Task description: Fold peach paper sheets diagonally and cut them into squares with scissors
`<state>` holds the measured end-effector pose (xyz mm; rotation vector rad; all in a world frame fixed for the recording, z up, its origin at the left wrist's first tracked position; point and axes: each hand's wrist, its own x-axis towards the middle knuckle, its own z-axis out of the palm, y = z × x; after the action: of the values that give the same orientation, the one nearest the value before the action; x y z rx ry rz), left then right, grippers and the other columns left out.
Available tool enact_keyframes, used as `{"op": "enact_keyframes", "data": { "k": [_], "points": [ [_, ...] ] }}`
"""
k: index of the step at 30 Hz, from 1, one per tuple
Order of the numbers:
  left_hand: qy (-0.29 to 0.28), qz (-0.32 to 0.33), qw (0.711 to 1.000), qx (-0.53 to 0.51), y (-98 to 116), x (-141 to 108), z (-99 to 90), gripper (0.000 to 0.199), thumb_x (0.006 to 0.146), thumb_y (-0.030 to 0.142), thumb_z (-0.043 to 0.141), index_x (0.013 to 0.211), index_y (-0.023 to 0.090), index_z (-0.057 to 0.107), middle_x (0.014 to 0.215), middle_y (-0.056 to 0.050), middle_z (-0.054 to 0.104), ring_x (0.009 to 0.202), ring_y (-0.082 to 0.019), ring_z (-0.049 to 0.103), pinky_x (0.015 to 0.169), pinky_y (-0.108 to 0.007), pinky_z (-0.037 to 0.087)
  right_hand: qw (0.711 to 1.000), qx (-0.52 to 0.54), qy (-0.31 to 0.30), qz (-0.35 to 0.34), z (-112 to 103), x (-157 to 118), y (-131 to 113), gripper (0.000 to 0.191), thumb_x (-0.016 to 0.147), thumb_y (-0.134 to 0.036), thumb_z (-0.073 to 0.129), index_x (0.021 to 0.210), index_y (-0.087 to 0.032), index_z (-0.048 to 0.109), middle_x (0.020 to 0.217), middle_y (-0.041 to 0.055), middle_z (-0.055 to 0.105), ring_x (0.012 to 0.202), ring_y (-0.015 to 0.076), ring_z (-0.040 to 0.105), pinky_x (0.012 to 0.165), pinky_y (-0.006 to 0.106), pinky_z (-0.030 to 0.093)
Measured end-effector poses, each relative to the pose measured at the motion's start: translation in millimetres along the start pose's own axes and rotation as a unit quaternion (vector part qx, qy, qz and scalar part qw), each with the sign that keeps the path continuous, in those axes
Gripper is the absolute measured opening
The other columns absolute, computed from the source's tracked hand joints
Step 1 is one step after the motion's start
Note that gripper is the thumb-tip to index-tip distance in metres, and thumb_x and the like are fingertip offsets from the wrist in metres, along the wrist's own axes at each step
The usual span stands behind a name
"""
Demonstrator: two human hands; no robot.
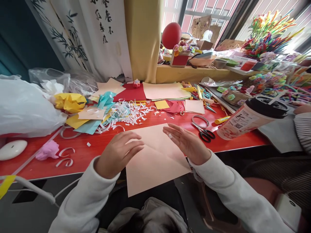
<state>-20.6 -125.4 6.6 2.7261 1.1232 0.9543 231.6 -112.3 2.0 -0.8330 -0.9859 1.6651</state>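
A pale pink sheet of paper (155, 171) lies at the table's front edge, its near part sticking out past the edge. A faint crease runs across its middle. Above the sheet's left side is my left hand (119, 151), fingers stretched forward and apart, holding nothing. My right hand (188, 142) is over the right side, palm turned inward and fingers extended. A tiny white scrap (170, 136) shows against its fingers. Whether either hand touches the sheet is hard to tell. Black-handled scissors (206, 134) lie to the right of my right hand.
White paper shreds (128, 111), coloured sheets (160, 90) and a crumpled yellow paper (70, 102) cover the back of the red table (97, 155). A lidded drink cup (250, 116) stands at right, near another person's striped sleeve (303, 129). A plastic bag (29, 106) sits left.
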Motion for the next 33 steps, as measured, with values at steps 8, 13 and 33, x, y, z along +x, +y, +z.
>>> {"op": "enact_keyframes", "data": {
  "k": [8, 13, 33],
  "points": [
    [0.09, 0.093, 0.99, 0.061, 40.0, 42.5, 22.5, 0.015, 0.084, 0.024, 0.052, 0.074, 0.017, 0.061, 0.074, -0.002, 0.063, 0.072, -0.016, 0.053, 0.065, -0.031, 0.039, 0.992, 0.073, -0.067, 0.078, 30.9, -14.0, -1.9, 0.036, 0.092, -0.04, 0.034, 0.117, -0.019, 0.049, 0.123, 0.0092, 0.056, 0.113, 0.0149, 0.053, 0.104, 0.034, 0.036],
    [0.066, 0.055, 0.996, -0.009, 28.5, 37.6, 3.8, 0.012, 0.084, 0.025, 0.053, 0.076, 0.017, 0.059, 0.076, -0.002, 0.064, 0.077, -0.016, 0.054, 0.073, -0.031, 0.04, 0.996, 0.073, -0.032, 0.051, 27.9, -17.8, -2.7, 0.037, 0.09, -0.042, 0.038, 0.116, -0.02, 0.051, 0.126, 0.0086, 0.054, 0.119, 0.0168, 0.048, 0.108, 0.035, 0.03],
    [-0.143, -0.171, 0.972, 0.079, -83.3, 10.4, -8.1, 0.035, 0.079, 0.011, 0.033, 0.099, 0.017, 0.061, 0.111, -0.007, 0.062, 0.107, -0.019, 0.054, 0.094, -0.035, 0.041, 0.536, -0.738, -0.118, -0.392, 34.3, -74.9, 60.2, 0.036, 0.086, -0.021, 0.049, 0.121, -0.017, 0.054, 0.13, 0.0074, 0.051, 0.12, 0.0244, 0.047, 0.1, 0.043, 0.041]
  ]
}}
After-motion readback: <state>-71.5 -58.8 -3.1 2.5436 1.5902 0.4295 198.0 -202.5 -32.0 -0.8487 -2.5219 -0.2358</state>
